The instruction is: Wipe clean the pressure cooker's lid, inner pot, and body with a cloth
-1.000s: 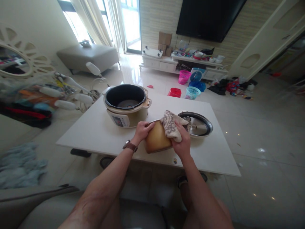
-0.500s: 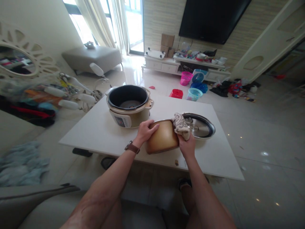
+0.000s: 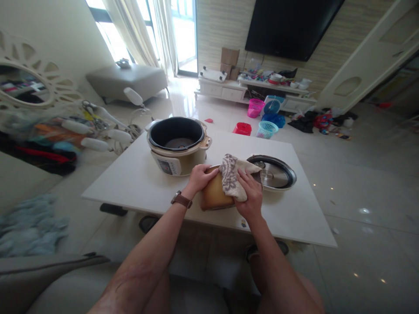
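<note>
A gold-coloured inner pot (image 3: 212, 196) lies on its side on the white table (image 3: 131, 179). My left hand (image 3: 200, 176) grips its upper left rim, a watch on the wrist. My right hand (image 3: 250, 198) presses a patterned cloth (image 3: 231, 179) flat against the pot's outer wall. Behind them stands the cooker body (image 3: 178, 144), beige with a dark empty well. Its round metal lid (image 3: 273, 172) lies flat on the table to the right, partly hidden by the cloth.
White-handled utensils (image 3: 104, 126) and clutter lie left of the table. Red, pink and blue baskets (image 3: 258, 122) stand on the glossy floor beyond. A TV unit (image 3: 248, 87) and a grey bench (image 3: 127, 78) are at the back. My knees are under the near edge.
My right hand slid the cloth from the pot's right end back leftward over its side. The left hand kept its hold on the rim.
</note>
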`<state>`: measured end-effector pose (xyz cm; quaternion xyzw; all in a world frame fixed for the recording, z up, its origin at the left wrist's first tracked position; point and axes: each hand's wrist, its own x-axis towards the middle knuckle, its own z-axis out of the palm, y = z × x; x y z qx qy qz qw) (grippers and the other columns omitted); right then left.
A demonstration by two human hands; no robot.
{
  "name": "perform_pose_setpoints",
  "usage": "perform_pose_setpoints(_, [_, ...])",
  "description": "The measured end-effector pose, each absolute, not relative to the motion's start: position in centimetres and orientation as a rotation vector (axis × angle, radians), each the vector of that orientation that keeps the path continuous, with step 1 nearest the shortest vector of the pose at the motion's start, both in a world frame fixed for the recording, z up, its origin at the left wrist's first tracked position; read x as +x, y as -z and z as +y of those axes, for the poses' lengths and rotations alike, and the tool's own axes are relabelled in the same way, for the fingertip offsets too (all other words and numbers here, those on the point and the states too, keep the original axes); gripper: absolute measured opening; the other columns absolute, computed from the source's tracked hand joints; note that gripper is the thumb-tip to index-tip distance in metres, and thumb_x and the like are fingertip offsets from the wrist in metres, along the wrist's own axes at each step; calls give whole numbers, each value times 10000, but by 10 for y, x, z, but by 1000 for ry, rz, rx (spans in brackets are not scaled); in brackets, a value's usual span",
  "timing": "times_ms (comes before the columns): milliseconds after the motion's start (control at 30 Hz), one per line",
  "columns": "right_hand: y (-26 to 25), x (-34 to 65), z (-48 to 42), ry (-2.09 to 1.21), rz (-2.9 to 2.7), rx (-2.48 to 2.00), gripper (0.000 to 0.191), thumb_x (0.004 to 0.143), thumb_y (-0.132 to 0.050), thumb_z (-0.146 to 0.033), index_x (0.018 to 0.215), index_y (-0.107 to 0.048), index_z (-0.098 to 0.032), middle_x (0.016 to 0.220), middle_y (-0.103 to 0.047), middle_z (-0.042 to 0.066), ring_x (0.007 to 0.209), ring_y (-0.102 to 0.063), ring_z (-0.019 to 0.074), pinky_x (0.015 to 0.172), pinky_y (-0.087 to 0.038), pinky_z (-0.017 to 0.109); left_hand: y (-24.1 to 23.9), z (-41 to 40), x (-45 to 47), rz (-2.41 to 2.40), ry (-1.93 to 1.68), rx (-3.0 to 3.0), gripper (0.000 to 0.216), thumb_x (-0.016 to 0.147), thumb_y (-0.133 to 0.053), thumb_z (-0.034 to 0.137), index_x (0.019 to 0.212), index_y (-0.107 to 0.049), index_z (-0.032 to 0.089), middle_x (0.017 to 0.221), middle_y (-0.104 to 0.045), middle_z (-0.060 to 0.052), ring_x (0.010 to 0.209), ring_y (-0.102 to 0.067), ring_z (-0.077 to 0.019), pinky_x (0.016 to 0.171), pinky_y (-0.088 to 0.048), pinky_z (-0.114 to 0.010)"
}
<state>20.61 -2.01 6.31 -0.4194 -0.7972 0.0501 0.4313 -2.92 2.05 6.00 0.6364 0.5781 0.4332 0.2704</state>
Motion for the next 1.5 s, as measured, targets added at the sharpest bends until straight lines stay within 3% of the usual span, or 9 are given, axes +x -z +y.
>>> perform_pose_setpoints(233, [-61,209,-21,-74,-1938,-991,517,943,-647,-405,1437,-687,-257,1522,-670,107,1470,-582,363,1191,-463,539,-68,22,-19,1707,-1088,1638,657,810,-604,742,486,-427,199,520,-305,25,569,-313,-113,591,-178,-320])
perform_pose_setpoints(500, [-56,218,-9,-392,-1663,-1044,504,916,-759,-394,1398,-709,-254,1470,-707,108,1392,-649,335,1218,-476,531,-75,25,-6,1763,-1059,1654,656,805,-632,761,511,-516,187,512,-364,18,564,-378,-121,588,-201,-318])
perform_pose_setpoints(733, [-38,225,5,-612,-1242,-1274,428,804,-820,-470,1071,-810,-137,1099,-832,164,1043,-782,353,1003,-595,520,-67,26,-15,1687,-1117,1628,674,815,-644,735,485,-412,195,512,-308,29,540,-309,-99,576,-168,-313])
perform_pose_setpoints(833, [-36,224,8,-641,-1195,-1298,426,783,-821,-479,1032,-813,-134,1057,-835,158,995,-784,345,983,-595,516,-58,24,-20,1617,-1162,1580,683,827,-640,738,496,-387,197,539,-300,31,552,-279,-93,568,-166,-305])
perform_pose_setpoints(1067, [-44,212,-3,-533,-1337,-1257,386,834,-783,-407,1142,-795,-174,1182,-818,149,1116,-762,340,1028,-576,504,-50,18,-37,1491,-1147,1550,627,868,-601,701,558,-365,210,582,-312,37,570,-270,-96,563,-161,-299])
perform_pose_setpoints(1200, [-50,202,-8,-465,-1466,-1217,454,885,-761,-425,1289,-753,-217,1289,-792,126,1213,-734,329,1096,-553,505,-63,15,-38,1566,-1190,1693,556,871,-606,614,559,-407,200,580,-344,33,599,-322,-109,590,-185,-300])
perform_pose_setpoints(1300, [-53,199,-10,-355,-1576,-1147,478,933,-714,-407,1380,-710,-238,1375,-759,120,1279,-712,322,1128,-538,498,-69,15,-32,1658,-1190,1701,606,852,-632,644,525,-383,199,549,-314,37,579,-301,-104,589,-171,-312])
perform_pose_setpoints(1400, [-59,199,-16,-167,-1792,-1040,498,959,-648,-383,1438,-674,-250,1474,-703,122,1393,-647,340,1149,-501,512,-68,17,-28,1687,-1151,1700,616,839,-634,648,497,-394,196,527,-292,37,560,-289,-101,586,-166,-316])
perform_pose_setpoints(1500, [-70,198,-27,-23,-2108,-929,528,948,-593,-334,1469,-657,-274,1531,-666,97,1506,-543,343,1167,-445,506,-64,20,-29,1653,-1142,1702,492,814,-618,535,503,-460,187,548,-303,31,581,-330,-109,594,-194,-301])
